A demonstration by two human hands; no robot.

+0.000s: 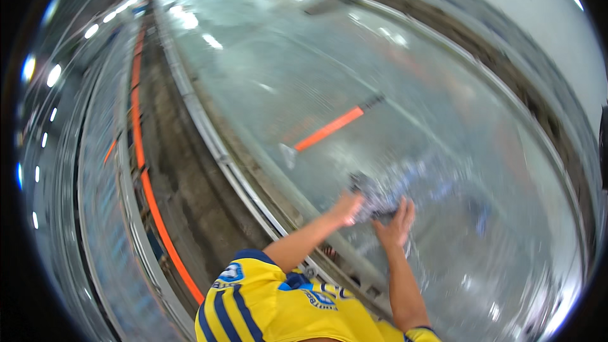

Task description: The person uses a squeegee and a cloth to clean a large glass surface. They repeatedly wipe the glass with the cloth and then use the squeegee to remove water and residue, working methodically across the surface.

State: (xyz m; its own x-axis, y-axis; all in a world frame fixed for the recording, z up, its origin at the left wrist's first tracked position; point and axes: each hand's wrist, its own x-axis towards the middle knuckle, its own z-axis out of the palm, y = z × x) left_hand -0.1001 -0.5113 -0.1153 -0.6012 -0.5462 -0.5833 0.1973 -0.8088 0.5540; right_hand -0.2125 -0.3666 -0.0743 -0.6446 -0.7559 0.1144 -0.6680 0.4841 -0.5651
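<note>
Table (pixel 253 95): near edge under left forearm, far end open
Left hand (pixel 349 208): closed on crumpled plastic (pixel 379 204)
Right hand (pixel 395 227): fingers raised, grip unclear

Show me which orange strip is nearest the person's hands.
The short orange strip, lying on the pale tabletop beyond the left hand and right hand. The long orange strip and small orange sliver are farther off, to the left.

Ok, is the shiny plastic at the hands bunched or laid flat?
Bunched: the shiny plastic looks crumpled between the left hand and right hand; blur hides its far edge.
</note>
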